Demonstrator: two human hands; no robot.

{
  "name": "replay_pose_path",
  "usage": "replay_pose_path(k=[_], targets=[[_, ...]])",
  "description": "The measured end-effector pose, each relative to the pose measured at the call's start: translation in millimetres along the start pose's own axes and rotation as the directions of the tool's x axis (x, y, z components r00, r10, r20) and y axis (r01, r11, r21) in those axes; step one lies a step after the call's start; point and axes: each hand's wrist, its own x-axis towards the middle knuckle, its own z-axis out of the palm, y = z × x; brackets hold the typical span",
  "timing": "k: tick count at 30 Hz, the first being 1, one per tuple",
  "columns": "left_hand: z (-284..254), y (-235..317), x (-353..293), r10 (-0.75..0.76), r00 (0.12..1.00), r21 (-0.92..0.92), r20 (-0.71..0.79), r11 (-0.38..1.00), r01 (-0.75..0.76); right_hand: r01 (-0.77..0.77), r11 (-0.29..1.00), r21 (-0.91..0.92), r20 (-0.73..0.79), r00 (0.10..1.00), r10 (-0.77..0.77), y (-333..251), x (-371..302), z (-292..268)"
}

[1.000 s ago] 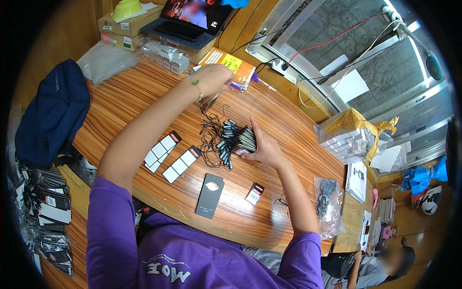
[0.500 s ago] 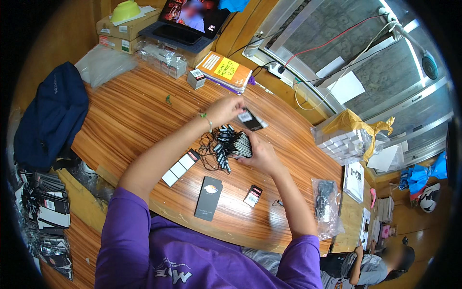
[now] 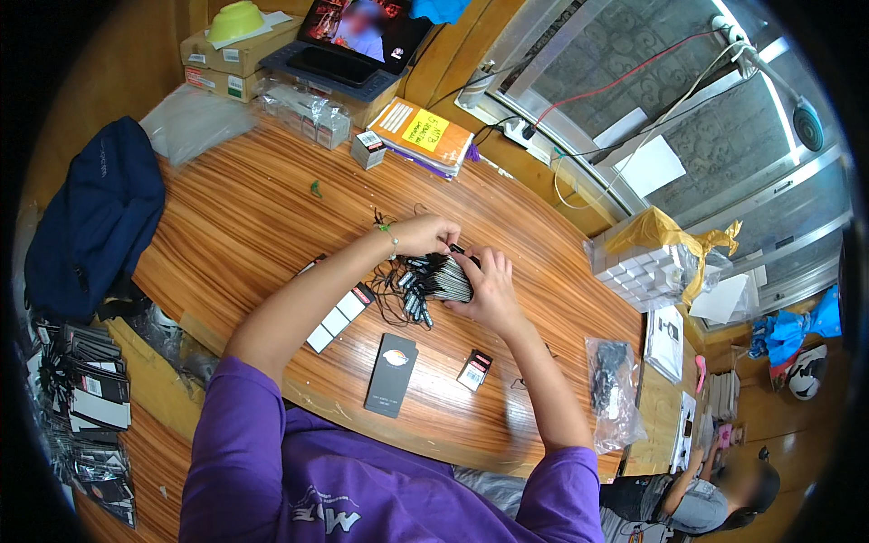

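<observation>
On the wooden table, a thick stack of hang tags stands on edge, its black cords with small silvery ends spilling out to the left. My right hand is wrapped round the stack's right side, thumb on top. At the back of the stack, my left hand pinches the dark edge of a hang tag; most of that tag is hidden. A strip of white labels lies partly behind my left forearm. Nearer to me are a dark grey card tag and a small black-and-white box.
Notebooks and a small grey box lie at the back. A laptop stands beyond. To the right are a plastic bag of black items and a bag of white boxes. Another person sits at the lower right.
My left hand has brought a black hang tag with a white label down from behind the stack to its back edge. My right hand stays round the stack.
</observation>
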Motion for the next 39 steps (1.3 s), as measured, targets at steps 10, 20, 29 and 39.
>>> replay_pose_path(k=[10, 20, 29, 39], targets=[[-8, -3, -5, -0.057, 0.998, 0.057, -0.02, 0.997, 0.058, -0.155, 0.96, 0.231, 0.222, 0.97, 0.103, 9, 16, -2], [33, 49, -19, 0.274, 0.824, 0.441, -0.496, 0.897, -0.033, -0.294, 0.939, 0.178, 0.29, 0.928, 0.236, 34, 22, 7], [72, 35, -13, 0.25, 0.918, 0.718, -0.306, 0.694, 0.05, -0.261, 0.958, -0.118, 0.119, 0.954, 0.274, 29, 3, 8], [40, 41, -31, -0.016, 0.974, 0.182, -0.226, 0.982, 0.059, -0.388, 0.91, 0.148, 0.167, 0.916, 0.364, 27, -7, 2]])
